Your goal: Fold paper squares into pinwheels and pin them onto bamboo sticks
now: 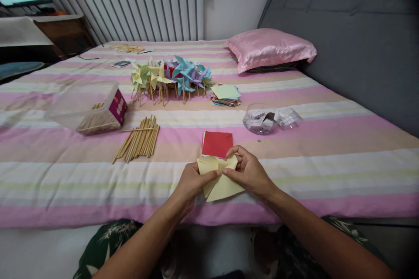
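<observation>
both hands pinching the pale yellow paper square (220, 178) between them, left hand (193, 182) and right hand (248, 170) gripping folded corners; I'd keep those tips stacked at centre, red paper sheet (217, 144) just beyond

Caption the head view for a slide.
Both hands, left hand and right hand, fold a yellow paper beside a red sheet on a striped bed.

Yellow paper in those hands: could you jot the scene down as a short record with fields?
left hand: left hand pinches the yellow paper
right hand: right hand folds its corners toward the middle
behind paper: red sheet
sticks: loose wooden sticks and a tipped clear box
farther back: finished pinwheels, colored paper stack
surface: striped bedsheet
</observation>
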